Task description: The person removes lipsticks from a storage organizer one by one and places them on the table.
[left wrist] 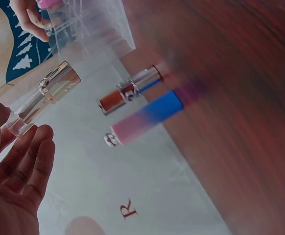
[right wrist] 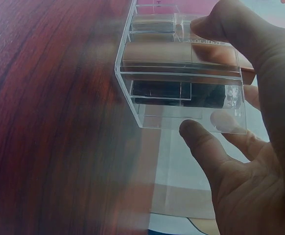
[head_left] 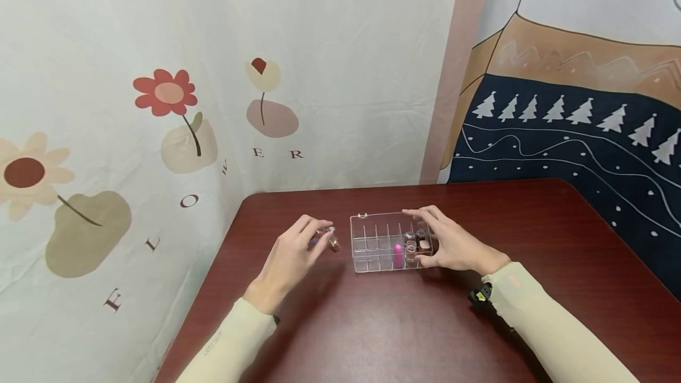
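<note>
Left hand [head_left: 291, 259] pinching clear-and-gold cylindrical tube [left wrist: 49, 93] | right hand [head_left: 456, 246] gripping clear plastic compartment box [head_left: 367, 263], rightward of left hand | steadying box likely helping

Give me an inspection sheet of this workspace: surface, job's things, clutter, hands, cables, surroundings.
Surface: glossy red-brown wood-grain table.
Job's things: clear plastic divided box holding a bright pink rounded tube and more cosmetics; shiny metallic-and-clear cylindrical tube; pink-and-blue tube and orange-brown tube with silvery section, both outside the box.
Clutter: nothing seen.
Hands: left hand pinches the metallic-and-clear tube; right hand grips the box's right end.
Cables: nothing seen.
Surroundings: white backdrop with printed flowers; navy backdrop with white trees.
</note>
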{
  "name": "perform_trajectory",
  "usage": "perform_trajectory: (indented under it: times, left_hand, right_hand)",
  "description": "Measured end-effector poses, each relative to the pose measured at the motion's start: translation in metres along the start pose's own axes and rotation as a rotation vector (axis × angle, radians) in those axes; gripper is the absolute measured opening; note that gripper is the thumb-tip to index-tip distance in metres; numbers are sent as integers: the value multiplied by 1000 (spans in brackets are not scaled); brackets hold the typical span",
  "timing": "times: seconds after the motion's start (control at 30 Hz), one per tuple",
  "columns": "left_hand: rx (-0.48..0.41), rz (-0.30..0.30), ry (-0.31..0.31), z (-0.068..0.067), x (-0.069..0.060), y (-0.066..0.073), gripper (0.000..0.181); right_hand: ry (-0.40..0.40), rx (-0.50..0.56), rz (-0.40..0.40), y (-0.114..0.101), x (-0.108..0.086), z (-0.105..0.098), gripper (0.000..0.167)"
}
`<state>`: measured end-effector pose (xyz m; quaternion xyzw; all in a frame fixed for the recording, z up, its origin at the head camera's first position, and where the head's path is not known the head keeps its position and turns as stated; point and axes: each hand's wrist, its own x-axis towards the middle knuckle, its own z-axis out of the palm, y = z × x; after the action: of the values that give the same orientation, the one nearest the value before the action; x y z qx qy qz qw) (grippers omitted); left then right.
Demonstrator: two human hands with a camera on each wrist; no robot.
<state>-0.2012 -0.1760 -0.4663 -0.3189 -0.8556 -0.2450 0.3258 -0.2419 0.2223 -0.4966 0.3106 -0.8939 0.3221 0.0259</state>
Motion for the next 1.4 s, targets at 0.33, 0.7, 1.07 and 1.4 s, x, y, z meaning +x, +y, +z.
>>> perform_trajectory:
  times: [0.33, 0.7, 1.07, 1.4]
  left_hand:
    - [72, -8, 12, -3, -8, -15, 22]
    - [92, -16, 19, -5, -15, -26, 19]
    - [100, -46, 5, -10, -17, -34, 18]
    - [113, -72, -14, -8, -22, -44, 17]
  right_hand:
    - [1, -3, 1, 0, -1, 0, 109]
    - [-7, -8, 9, 0, 0, 1, 109]
    - [-13, -9, 23, -1, 0, 0, 110]
    - [-11, -9, 23, -1, -1, 0, 110]
